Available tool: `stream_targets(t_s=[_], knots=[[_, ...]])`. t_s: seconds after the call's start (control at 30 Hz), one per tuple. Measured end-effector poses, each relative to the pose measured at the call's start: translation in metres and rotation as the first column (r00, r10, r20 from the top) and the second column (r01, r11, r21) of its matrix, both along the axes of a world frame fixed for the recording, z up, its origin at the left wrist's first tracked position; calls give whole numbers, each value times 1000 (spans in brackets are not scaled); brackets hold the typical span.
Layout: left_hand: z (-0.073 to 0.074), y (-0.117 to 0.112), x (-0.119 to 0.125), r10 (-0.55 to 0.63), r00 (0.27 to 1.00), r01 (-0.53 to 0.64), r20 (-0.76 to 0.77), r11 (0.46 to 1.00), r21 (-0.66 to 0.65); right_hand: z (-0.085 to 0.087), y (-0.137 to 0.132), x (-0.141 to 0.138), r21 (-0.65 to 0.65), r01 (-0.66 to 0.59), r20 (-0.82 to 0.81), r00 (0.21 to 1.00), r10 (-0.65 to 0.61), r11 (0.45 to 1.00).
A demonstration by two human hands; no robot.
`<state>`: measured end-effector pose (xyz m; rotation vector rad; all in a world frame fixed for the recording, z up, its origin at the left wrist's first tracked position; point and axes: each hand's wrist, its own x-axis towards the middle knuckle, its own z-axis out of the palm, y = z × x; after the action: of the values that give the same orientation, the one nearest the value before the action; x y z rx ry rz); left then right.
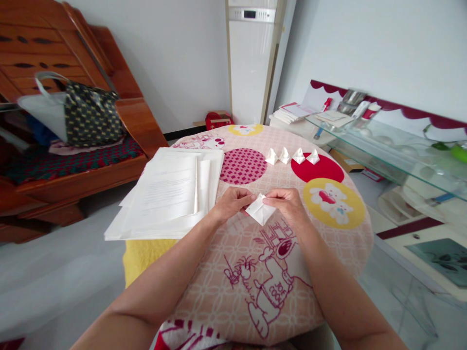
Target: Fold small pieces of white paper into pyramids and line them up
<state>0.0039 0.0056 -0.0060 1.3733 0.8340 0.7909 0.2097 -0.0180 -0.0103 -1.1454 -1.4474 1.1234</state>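
Between my two hands is a small piece of white folded paper (pixel 261 212), diamond-shaped, with crease lines across its face and one corner toward me. My left hand (pixel 235 201) pinches its left edge between thumb and fingers. On the opposite edge, my right hand (pixel 286 201) grips near the top corner. Both hands are above the patterned tablecloth (pixel 233 272). Beyond them stand several small folded white paper pieces (pixel 299 156) in a row. Left of my left hand lies a stack of white paper sheets (pixel 164 189), the top ones printed.
A wooden bench (pixel 138 121) with a dotted bag (pixel 93 114) stands at the left. A glass-topped shelf unit (pixel 394 155) holding cups and papers runs along the right. Behind the round table rises a tall white air conditioner (pixel 250 68), with a red item (pixel 219 120) near its foot.
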Motion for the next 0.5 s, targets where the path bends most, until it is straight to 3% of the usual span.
stream_targets(t_s=[0.13,0.3,0.5], knots=[[-1,-1,1,17,1000,-17,-10,1000,7,1,-1,-1,8,-19,3,1000,19,1000],[-2,-3,3,56,997,-47,-58,988,149,4,-2,-4,-13,3,2,1000,-3,1000],[-3,-5,5,90,992,-69,-83,970,232,6,-4,-5,8,18,7,1000,-18,1000]])
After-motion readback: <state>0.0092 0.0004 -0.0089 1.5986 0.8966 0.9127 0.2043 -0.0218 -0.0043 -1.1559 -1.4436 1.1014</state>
